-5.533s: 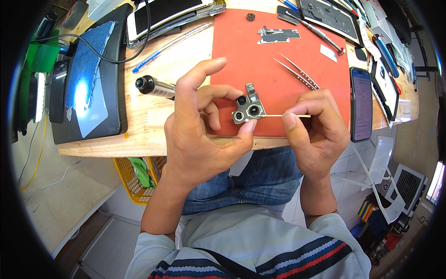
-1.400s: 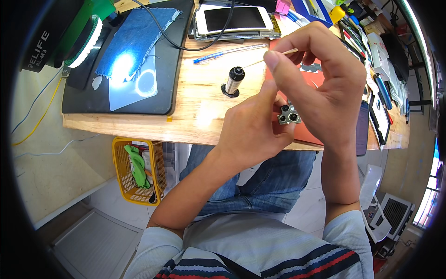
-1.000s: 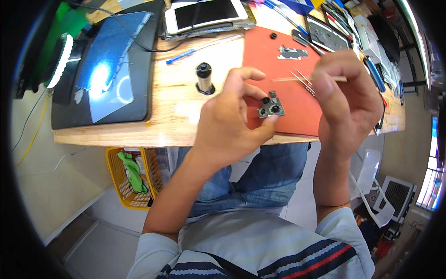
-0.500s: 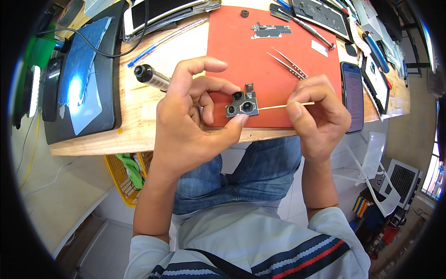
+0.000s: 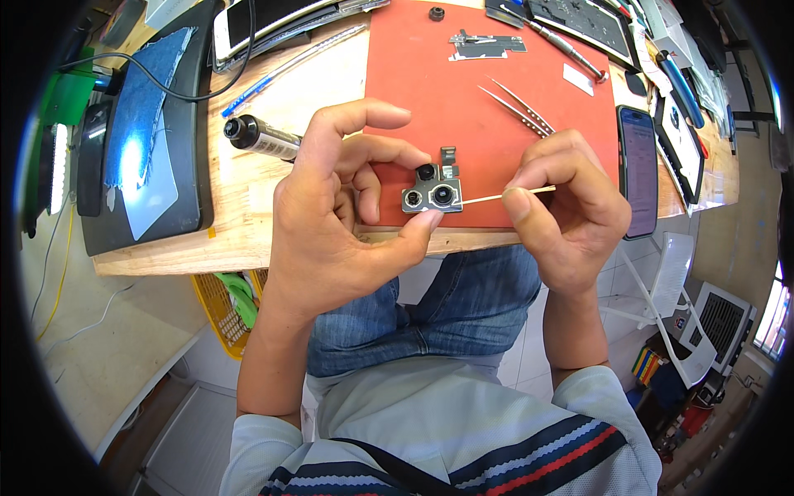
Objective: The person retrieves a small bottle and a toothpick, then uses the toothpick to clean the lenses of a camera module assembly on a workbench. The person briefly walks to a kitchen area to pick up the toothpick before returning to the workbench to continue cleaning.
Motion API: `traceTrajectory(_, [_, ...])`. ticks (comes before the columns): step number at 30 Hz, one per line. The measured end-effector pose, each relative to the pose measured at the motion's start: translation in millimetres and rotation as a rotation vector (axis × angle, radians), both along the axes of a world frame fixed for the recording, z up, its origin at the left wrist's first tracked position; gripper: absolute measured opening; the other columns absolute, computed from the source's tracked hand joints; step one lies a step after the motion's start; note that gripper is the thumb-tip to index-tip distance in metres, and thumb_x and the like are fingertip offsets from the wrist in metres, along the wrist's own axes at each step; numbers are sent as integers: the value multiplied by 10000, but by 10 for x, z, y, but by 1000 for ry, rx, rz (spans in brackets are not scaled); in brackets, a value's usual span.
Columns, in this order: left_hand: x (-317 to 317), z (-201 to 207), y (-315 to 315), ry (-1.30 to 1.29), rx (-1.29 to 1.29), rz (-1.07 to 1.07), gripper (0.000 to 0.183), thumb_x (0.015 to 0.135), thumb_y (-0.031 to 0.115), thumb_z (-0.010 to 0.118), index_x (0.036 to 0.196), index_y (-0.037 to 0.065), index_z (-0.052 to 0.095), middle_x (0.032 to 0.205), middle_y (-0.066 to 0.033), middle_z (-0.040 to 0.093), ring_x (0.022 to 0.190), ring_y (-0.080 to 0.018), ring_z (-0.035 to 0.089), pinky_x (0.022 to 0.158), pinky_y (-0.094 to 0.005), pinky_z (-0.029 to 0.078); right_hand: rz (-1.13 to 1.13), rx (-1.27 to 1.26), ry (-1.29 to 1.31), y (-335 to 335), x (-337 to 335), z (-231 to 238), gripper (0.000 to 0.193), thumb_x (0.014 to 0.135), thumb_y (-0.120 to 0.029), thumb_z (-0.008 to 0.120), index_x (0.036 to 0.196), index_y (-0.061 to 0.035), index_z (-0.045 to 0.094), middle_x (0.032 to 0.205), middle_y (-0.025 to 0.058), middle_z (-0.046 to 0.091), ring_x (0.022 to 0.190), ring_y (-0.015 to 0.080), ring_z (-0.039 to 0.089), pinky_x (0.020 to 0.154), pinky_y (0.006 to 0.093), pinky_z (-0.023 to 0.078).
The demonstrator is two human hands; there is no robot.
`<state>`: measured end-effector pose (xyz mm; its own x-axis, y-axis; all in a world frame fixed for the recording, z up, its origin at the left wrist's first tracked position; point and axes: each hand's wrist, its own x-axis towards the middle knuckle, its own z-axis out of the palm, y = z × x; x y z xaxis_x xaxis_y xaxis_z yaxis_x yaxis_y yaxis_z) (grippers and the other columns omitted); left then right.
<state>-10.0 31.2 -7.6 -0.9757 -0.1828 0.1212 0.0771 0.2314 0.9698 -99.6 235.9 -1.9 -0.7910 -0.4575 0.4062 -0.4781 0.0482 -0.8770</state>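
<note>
Between the thumb and a finger of my left hand [image 5: 331, 207] is a phone camera module [image 5: 432, 188], dark grey with three round lenses and a short flex connector at its top. My left index finger is lifted off it. My right hand [image 5: 571, 202] pinches a thin pale wooden stick [image 5: 488, 198], whose tip meets or nearly meets the module's right edge beside a lens. Both hands are over the near edge of a red work mat [image 5: 397, 91]. Metal tweezers [image 5: 519, 109] lie on the mat just beyond my right hand.
Around the mat lie a circuit-board plate [image 5: 488, 46], a small black round part [image 5: 437, 14], a screwdriver [image 5: 566, 51], a phone [image 5: 637, 169], a black bottle [image 5: 263, 138] and a blue pen [image 5: 289, 70]. A dark pad with blue cloth [image 5: 153, 107] is at left.
The view has shifted slightly. Both hands keep their grips, and the stick stays close to the module's right edge.
</note>
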Motion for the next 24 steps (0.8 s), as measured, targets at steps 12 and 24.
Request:
traceTrajectory(12, [1, 6, 10, -1, 1, 6, 735, 686, -70, 820, 1321, 60, 473, 1065, -106, 720, 660, 27, 417, 538, -88, 325, -22, 21, -9, -26, 22, 0, 102, 739, 26, 757, 787, 0, 671, 783, 71, 622, 661, 115, 547, 543, 244, 385])
traceTrajectory(24, [-3, -14, 15, 16, 7, 6, 738, 682, -66, 832, 1317, 68, 479, 1062, -97, 720, 655, 28, 409, 535, -90, 323, -26, 26, 10, -34, 18, -25, 96, 738, 11, 760, 781, -7, 676, 778, 67, 627, 647, 109, 541, 530, 241, 379])
